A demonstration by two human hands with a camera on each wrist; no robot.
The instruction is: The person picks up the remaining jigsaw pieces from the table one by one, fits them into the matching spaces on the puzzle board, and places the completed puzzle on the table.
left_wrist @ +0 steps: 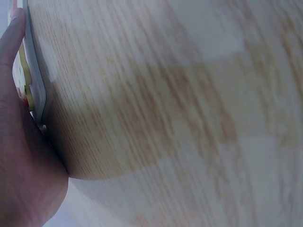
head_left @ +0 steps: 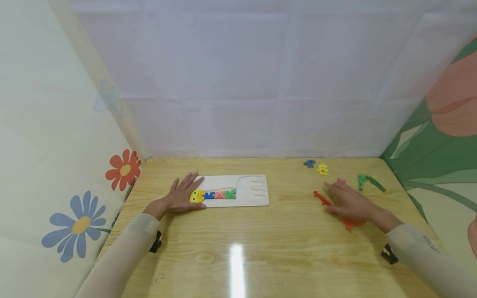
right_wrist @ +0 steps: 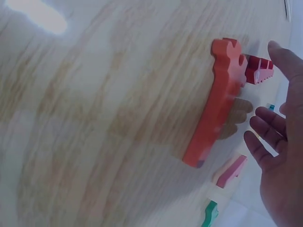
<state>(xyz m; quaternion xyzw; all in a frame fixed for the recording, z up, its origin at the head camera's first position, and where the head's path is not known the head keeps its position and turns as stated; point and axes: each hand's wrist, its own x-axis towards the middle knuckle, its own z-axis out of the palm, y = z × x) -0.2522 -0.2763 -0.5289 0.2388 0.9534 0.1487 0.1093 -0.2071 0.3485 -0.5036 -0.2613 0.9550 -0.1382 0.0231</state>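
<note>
We see the left hand (head_left: pixel 182 196) resting on the left end of a pale puzzle board (head_left: pixel 253 192), its fingers spread and straightened, the thumb lying along the near side. In the board's recess sit a yellow face piece (head_left: pixel 196 196), then a blue piece (head_left: pixel 209 195), a pink piece (head_left: pixel 220 195) and a green piece (head_left: pixel 231 193) in a row; we see the four leg-shaped outlines at the right end unfilled. Well to the right, the right hand (head_left: pixel 352 202) hovers over the wooden table (head_left: pixel 201 248), fingers loosely extended and gripping nothing. Below it we find a long orange piece (right_wrist: pixel 213 109) with a red piece (right_wrist: pixel 259 71) beside its knobbed end. Beyond that hand lie a loose pink piece (head_left: pixel 341 180), a dark blue piece (head_left: pixel 309 163), a yellow square piece (head_left: pixel 323 169), and a small green piece (head_left: pixel 362 182) next to a green strip (head_left: pixel 376 184).
</note>
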